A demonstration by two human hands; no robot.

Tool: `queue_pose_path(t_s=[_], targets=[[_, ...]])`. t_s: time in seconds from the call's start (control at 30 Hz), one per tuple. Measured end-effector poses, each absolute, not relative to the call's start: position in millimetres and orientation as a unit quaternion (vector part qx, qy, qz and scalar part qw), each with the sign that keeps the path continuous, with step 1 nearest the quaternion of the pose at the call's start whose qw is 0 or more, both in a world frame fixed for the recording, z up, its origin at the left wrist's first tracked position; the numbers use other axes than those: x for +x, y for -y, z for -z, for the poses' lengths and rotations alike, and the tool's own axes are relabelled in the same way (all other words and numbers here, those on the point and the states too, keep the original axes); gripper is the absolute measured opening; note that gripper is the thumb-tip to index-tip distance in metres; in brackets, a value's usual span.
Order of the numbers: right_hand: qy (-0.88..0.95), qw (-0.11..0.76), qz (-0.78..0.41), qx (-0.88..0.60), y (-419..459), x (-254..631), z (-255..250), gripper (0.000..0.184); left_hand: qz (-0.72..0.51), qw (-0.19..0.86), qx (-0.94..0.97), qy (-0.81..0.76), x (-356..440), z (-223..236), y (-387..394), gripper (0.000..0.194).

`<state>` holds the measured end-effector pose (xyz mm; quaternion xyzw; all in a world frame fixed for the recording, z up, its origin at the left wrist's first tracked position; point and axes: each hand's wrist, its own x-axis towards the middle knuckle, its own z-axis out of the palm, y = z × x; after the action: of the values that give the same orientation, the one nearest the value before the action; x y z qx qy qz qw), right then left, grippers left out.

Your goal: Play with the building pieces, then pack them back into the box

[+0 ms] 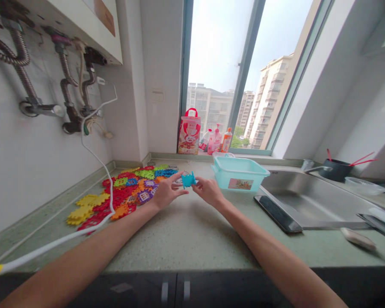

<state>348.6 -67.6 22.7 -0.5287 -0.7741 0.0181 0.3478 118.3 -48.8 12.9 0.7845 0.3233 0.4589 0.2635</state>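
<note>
My left hand (167,191) and my right hand (208,191) meet over the counter, and both pinch a small blue toy block piece (188,179) between their fingertips. Just left of my left hand lies a spread of flat interlocking plastic blocks (122,196) in red, yellow, orange, green, blue and purple. A light blue plastic basin (239,172) stands just right of my right hand, near the sink.
A steel sink (308,201) fills the right side, with a dark pot (336,170) behind it. A red bag (189,137) and several bottles (218,140) stand at the window. A white cable (93,154) hangs from wall pipes across the counter (186,239).
</note>
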Motion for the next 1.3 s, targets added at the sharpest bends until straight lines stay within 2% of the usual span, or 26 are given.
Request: queue_pose_path(t_s=[0.1, 0.17, 0.3, 0.47, 0.67, 0.9, 1.17, 1.3], targets=[[0.7, 0.405, 0.089, -0.581, 66, 373, -43, 0.022, -0.385, 0.139, 0.846, -0.341, 113, -12, 43, 0.093], [0.631, 0.449, 0.161, -0.612, 65, 400, -56, 0.027, -0.326, 0.073, 0.876, -0.349, 107, -10, 38, 0.086], [0.509, 0.484, 0.227, -0.674, 64, 454, -72, 0.033, -0.237, 0.019, 0.888, -0.394, 98, -8, 31, 0.07], [0.442, 0.477, 0.226, -0.725, 65, 481, -71, 0.034, -0.188, -0.032, 0.87, -0.454, 98, -12, 32, 0.057], [0.473, 0.407, 0.224, -0.749, 61, 479, -66, 0.034, -0.157, -0.076, 0.855, -0.488, 96, -18, 35, 0.039], [0.527, 0.35, 0.234, -0.739, 55, 477, -64, 0.036, -0.132, -0.125, 0.832, -0.524, 89, -23, 29, 0.027], [0.581, 0.398, 0.21, -0.678, 52, 469, -61, 0.043, -0.115, -0.134, 0.813, -0.555, 84, -23, 26, 0.026], [0.583, 0.435, 0.249, -0.639, 54, 466, -63, 0.042, -0.111, -0.134, 0.811, -0.559, 81, -25, 26, 0.032]])
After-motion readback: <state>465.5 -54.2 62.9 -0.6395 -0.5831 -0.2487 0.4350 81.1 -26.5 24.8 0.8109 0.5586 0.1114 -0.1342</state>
